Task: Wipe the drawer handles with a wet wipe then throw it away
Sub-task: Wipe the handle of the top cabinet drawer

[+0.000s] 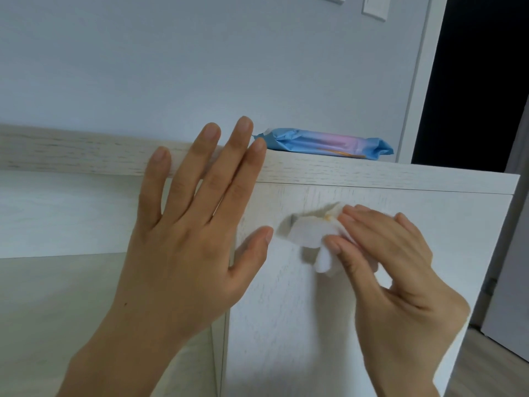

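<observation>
The wiping step is in hand: the wet wipe [307, 234] is pinched between thumb and curled fingers of the right hand [386, 253] and pressed to the drawer front [286, 325] (the handle is judged hidden beneath it). The left hand [186, 224] is laid flat, fingers straight, against the cabinet edge [86, 156]. Next, firm rubbing round the handle is called for.

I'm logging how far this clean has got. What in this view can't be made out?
Handle being wiped: head view, covered by the wet wipe and right hand.
Other handles: left hand and the bottom edge hide parts of the drawer front.
Bin: none in frame.
Wipes pack print: seen edge-on, unreadable.
Wall switches: cut by the top edge.
</observation>
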